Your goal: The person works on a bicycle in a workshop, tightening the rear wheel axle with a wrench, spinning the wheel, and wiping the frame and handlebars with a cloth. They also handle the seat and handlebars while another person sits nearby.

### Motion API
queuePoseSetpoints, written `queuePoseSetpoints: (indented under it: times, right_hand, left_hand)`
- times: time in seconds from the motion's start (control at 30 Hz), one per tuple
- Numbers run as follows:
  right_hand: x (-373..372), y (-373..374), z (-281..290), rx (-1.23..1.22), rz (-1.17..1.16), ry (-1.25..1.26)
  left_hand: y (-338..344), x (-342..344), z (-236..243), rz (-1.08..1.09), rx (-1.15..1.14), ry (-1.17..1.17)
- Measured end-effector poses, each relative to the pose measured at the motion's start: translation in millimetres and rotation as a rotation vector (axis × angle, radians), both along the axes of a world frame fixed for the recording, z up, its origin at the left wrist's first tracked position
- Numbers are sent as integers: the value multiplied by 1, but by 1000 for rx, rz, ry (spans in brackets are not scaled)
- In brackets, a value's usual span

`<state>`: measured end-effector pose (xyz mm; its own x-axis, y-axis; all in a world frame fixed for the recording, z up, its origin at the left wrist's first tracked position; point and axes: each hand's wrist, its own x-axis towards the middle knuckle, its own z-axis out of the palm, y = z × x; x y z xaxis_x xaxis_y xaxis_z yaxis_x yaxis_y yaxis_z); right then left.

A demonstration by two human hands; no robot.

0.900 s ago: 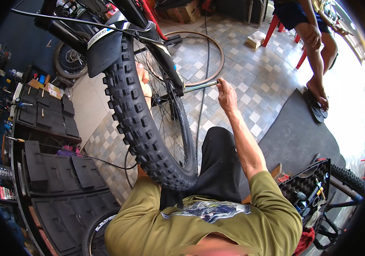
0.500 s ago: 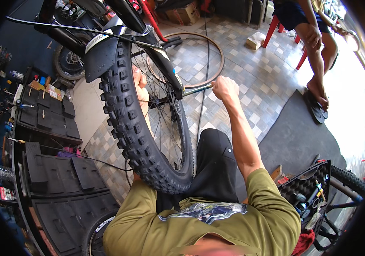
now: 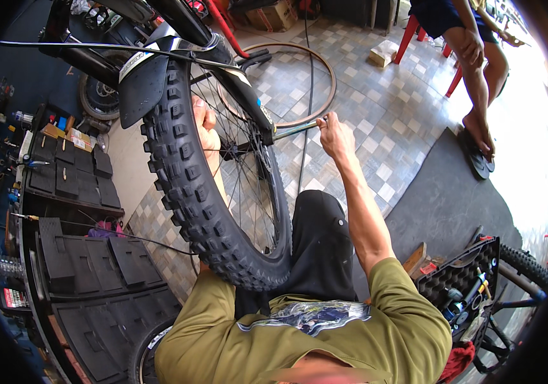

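Note:
A front bicycle wheel with a knobby black tyre (image 3: 181, 173) stands tilted before me, its lower end close to my black-trousered leg. The suspension fork (image 3: 248, 105) straddles it. My right hand (image 3: 337, 136) is closed on the outer end of a slim metal rod (image 3: 296, 130), which sticks out from the fork's lower end in line with the wheel hub (image 3: 229, 151). Beyond the tyre, seen past the rim and spokes, my left hand (image 3: 205, 123) has its fingers curled; what they grip is hidden. The tyre also covers part of that forearm.
Black drawers (image 3: 98, 262) line the left side. A loose rim (image 3: 335, 83) lies on the tiles beyond the fork. On the right are a black mat (image 3: 427, 192), an open tool case (image 3: 466, 288) and another bicycle. Someone's bare legs (image 3: 475, 83) are at the upper right.
The wheel and fork have shifted slightly left. My right hand has turned on the rod, which points a little further upward in the picture. My left hand moved slightly left with the wheel.

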<state>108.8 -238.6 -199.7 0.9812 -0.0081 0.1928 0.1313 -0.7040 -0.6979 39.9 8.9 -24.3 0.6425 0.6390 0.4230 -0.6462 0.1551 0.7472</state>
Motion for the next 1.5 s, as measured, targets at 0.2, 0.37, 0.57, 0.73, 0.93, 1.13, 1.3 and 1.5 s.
queuePoseSetpoints:
  times: [0.2,0.37,0.57,0.73,0.93,1.13,1.3,1.5]
  right_hand:
    - [-7,2,-36,192,-18,-47]
    - [28,-38,-31,456,235,230]
    - [87,-116,-35,1026,-33,212]
    - [125,-131,-25,1095,-207,134]
    - [111,-21,-41,1055,141,273]
    - [96,-23,-29,910,363,313]
    - [130,-106,-22,990,59,171]
    - [84,48,-33,1060,332,415]
  left_hand:
    - [-1,4,0,22,-15,42]
    - [5,7,-4,-25,34,19]
    - [-24,1,13,44,-18,97]
    - [2,-10,5,20,109,14]
    - [1,-1,4,-2,87,25]
    - [6,-6,5,14,88,39]
    - [11,-9,4,20,88,46]
    - [14,-1,-2,20,100,59]
